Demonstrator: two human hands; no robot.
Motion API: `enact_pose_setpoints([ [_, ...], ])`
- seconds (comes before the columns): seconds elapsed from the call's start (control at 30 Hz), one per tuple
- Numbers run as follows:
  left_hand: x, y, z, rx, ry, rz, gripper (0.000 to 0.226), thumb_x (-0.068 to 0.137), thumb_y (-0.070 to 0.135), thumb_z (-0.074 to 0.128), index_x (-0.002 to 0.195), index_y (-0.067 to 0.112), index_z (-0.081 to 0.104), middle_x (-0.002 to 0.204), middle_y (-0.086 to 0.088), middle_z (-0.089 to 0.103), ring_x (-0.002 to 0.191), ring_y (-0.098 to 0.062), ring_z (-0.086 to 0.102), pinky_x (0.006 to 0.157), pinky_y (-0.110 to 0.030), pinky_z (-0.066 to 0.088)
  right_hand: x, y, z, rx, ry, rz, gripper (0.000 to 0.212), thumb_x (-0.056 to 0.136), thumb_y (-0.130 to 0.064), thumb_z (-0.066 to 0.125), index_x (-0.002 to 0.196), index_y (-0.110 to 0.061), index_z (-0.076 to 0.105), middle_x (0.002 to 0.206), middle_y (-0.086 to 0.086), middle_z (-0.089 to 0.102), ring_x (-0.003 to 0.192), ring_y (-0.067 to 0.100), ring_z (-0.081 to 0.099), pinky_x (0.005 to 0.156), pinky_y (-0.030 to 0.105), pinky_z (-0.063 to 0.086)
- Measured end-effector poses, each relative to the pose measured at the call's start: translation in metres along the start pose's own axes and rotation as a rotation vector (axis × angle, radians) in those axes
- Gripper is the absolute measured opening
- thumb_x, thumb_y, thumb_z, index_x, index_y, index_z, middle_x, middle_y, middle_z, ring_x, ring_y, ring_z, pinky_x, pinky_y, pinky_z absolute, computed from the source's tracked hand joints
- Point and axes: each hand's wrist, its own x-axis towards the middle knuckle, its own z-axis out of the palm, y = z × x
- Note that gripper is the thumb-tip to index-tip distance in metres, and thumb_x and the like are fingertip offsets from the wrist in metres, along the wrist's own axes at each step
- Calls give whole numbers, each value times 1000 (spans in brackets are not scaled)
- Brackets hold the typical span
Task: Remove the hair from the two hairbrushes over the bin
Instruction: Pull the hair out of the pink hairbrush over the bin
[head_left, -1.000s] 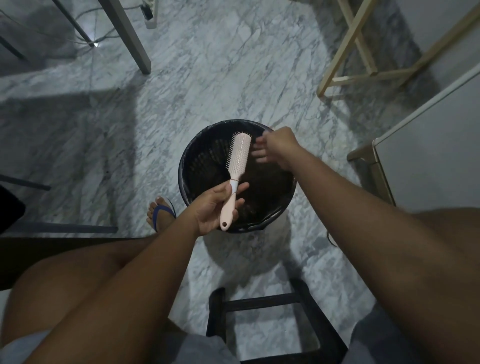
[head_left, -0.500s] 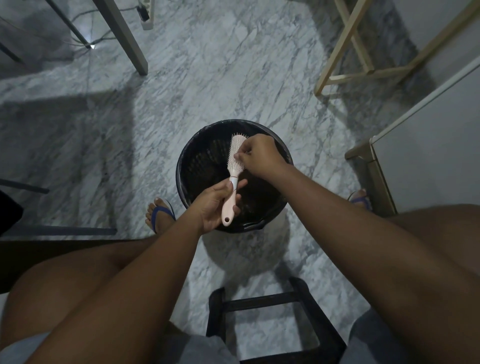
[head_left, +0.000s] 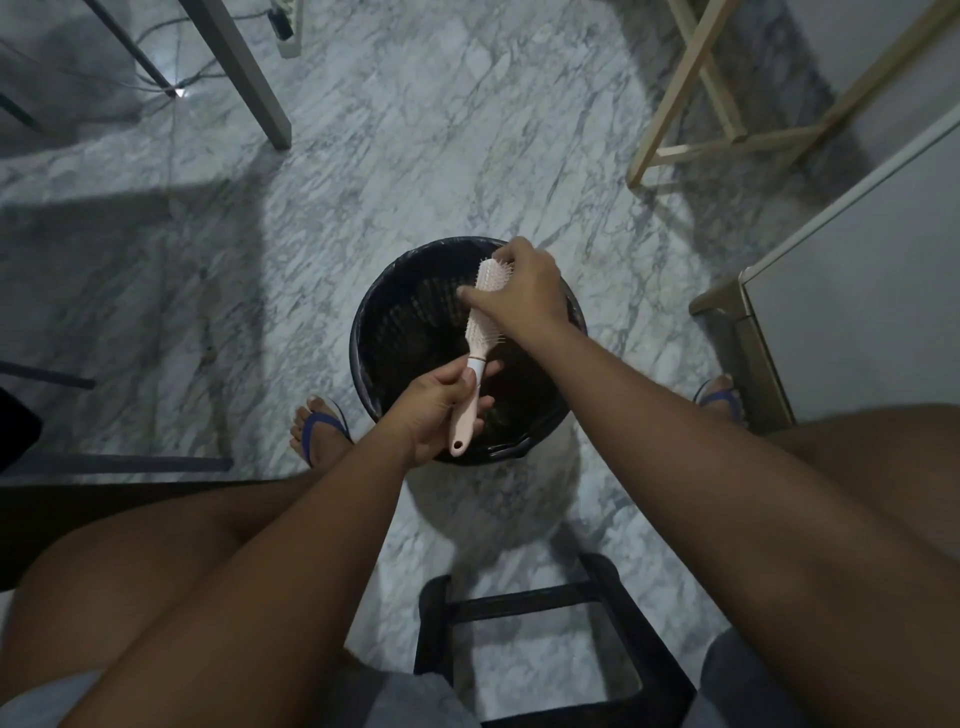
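We see the bin (head_left: 370, 332), round, black and lined with a dark bag, standing on the marble floor (head_left: 415, 171) in the middle of the scene. Its rim has bare floor on the far side, running out to a grey table leg (head_left: 244, 73) at far left and a pale wooden frame (head_left: 670, 119) at far right. Left of the bin the floor lies open as far as some dark bars (head_left: 114, 462) low at the left edge. On the right the room is tighter: the corner of a white cabinet (head_left: 748, 322) stands near the rim, and the right foot (head_left: 721, 396) in a blue sandal sits between the two. The left foot (head_left: 319, 434), also in a blue sandal, is just beside the near-left of the bin. Nearest us, a black stool frame (head_left: 524, 597) stands between the knees, apart from the bin.

The hairbrush (head_left: 477, 332), pale pink, is held above the bin's mouth, inside the line of its rim. Its long axis runs near to far, leaning a little to the right at the far end. The head points far; the handle end with its hanging hole points near. The bristles face right and the smooth back faces left.

The left hand (head_left: 431, 410) grips the handle, its fingers curled round it and the thumb laid across. The right hand (head_left: 524, 291) is clamped on the brush head, thumb on the left side and curled fingers over the far tip and the bristles. We cannot tell whether any hair is between its fingers.
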Motion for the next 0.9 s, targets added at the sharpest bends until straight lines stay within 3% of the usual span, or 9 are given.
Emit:
enact_pose_setpoints([
  [0.13,-1,3,0,-61,-39,-13,34,104,15,41,135,20,55,127,7,67,76,-12,60,62,-31,47,12,-1,-9,99,61,24,35,81,-50,75,92,-16,74,91,2,72,84,15,65,75,32,54],
  [0.23,-2,2,-4,-113,-61,-33,34,104,14,41,135,19,55,129,4,66,73,-12,61,59,-28,48,19,6,-16,72,41,16,42,92,-42,64,69,-8,72,66,10,69,63,22,66,66,38,57],
  [0.33,-3,2,-4,-188,-59,-43,34,104,15,39,134,18,55,132,1,65,72,-12,60,56,-26,48,17,10,-19,327,15,138,36,100,-29,58,80,-2,71,76,15,73,58,18,70,55,33,62],
  [0.43,-2,2,-4,-245,-50,-41,33,104,16,38,133,16,54,134,-2,63,70,-11,60,53,-23,48,9,14,-17,521,-80,236,28,102,-24,56,92,-2,70,90,16,74,77,23,76,55,34,63],
  [0.53,-2,2,-3,-262,-32,-32,32,104,16,39,131,16,55,134,-2,63,70,-11,60,53,-23,46,-4,17,-14,571,-223,220,25,92,-24,71,102,0,70,97,15,74,86,20,76,60,33,63],
  [0.67,-4,2,-2,-202,-26,-32,30,104,15,39,127,20,58,132,1,65,73,-13,60,57,-27,47,-11,19,-10,541,-232,224,41,76,-21,87,107,0,70,96,12,73,86,19,74,58,28,62],
  [0.8,-5,1,-4,-163,-17,-41,29,104,15,39,126,20,58,131,1,65,74,-14,61,59,-29,48,-8,18,-11,415,-206,211,19,88,-18,76,96,-1,75,90,12,75,81,24,75,64,34,64],
  [0.9,-5,0,-4,-200,-9,-38,29,105,15,38,125,17,59,131,0,65,73,-13,60,57,-27,47,-9,15,-15,509,-221,263,16,98,-11,61,101,2,70,84,9,71,70,15,71,61,24,62],
])
